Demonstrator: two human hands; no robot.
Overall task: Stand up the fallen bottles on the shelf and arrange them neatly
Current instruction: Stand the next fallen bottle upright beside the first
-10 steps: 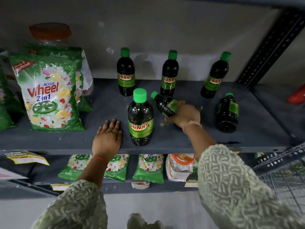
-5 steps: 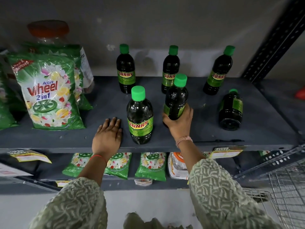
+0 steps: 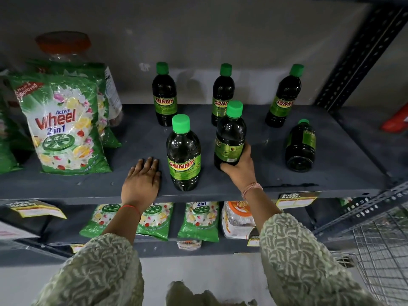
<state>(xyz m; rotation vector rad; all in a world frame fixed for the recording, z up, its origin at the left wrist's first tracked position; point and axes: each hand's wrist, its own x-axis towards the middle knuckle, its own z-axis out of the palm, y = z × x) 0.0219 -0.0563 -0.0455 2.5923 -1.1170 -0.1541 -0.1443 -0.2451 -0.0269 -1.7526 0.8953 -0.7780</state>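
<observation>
Right hand grip: wrapped around the lower body of a dark bottle, thumb on the left side, fingers round the right. That bottle is upright, green cap up, label turned partly away, base on or just above the shelf; can't tell which. Left hand grip: open, holding nothing, palm flat on the shelf near the front edge. Just right of it stands a second upright bottle, label facing out, not touching the hand. Three more bottles stand along the back: left, middle, right. One bottle lies on its side to the right, base toward the camera. Detergent packet stands at far left.
</observation>
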